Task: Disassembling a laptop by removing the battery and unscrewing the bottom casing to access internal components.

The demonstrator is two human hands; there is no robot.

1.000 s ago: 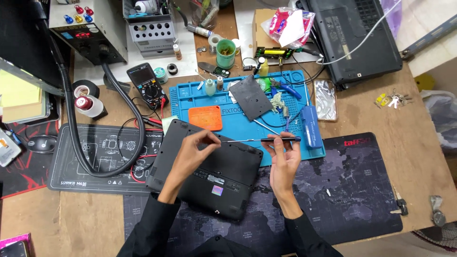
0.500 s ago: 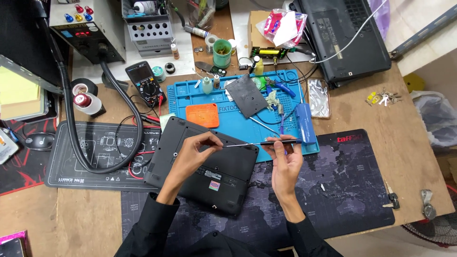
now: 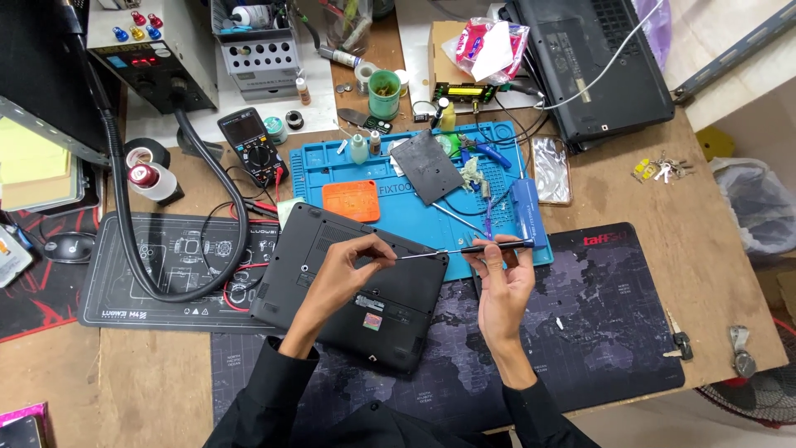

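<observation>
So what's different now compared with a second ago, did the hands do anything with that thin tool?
Little changed. The right hand keeps gripping the screwdriver by its dark handle, and the left hand still pinches the metal tip end. Both hands sit at much the same spot over the upturned black laptop. Nothing was picked up or let go. The blue mat, orange pad and multimeter lie as before.

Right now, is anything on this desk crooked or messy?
Yes. The black laptop lies upside down and askew, half on the blue mat. Both hands, left and right, hold a thin screwdriver above it.
</observation>
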